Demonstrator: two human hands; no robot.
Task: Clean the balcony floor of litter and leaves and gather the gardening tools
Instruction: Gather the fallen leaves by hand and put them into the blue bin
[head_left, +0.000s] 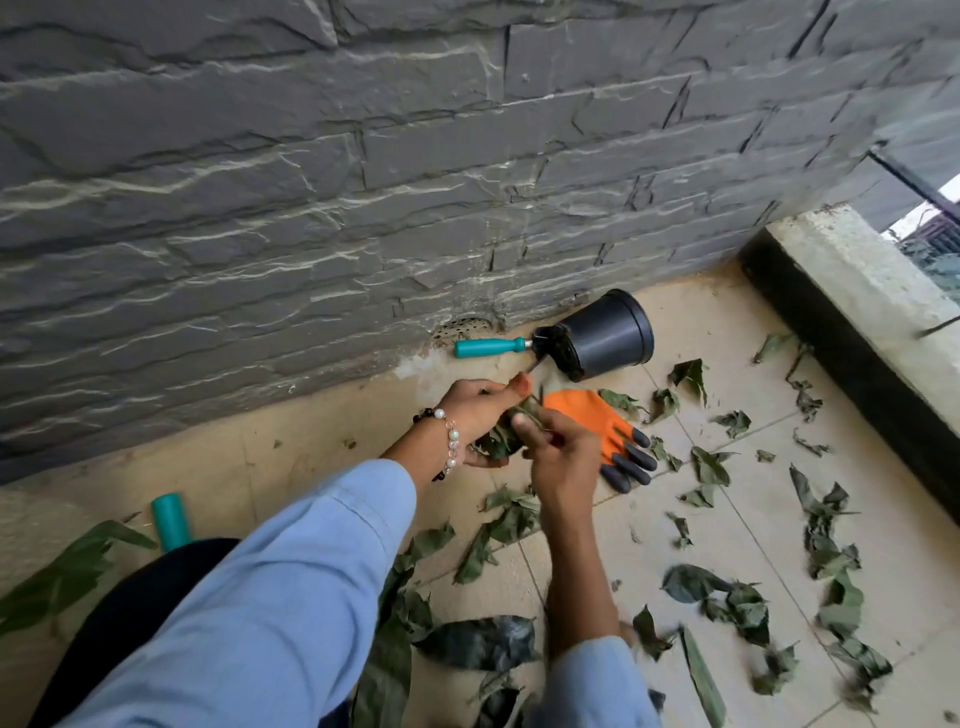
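Observation:
My left hand (475, 410) grips a bunch of green leaves (498, 439) above the beige tiled floor (727, 519). My right hand (558, 457) pinches the same bunch from the right. Just beyond them lies an orange glove with dark fingertips (597, 421). A teal-handled garden tool (491, 346) lies at the foot of the wall, its head hidden in a tipped black plastic pot (605, 335). Another teal handle (170, 519) shows near my left sleeve. Several wilted leaves (737, 597) are scattered over the tiles.
A dark grey stone wall (363, 182) runs along the back, with a round drain grille (462, 327) at its base. A raised concrete ledge (852, 291) with a black face borders the floor on the right. More leaves (62, 571) lie at the left.

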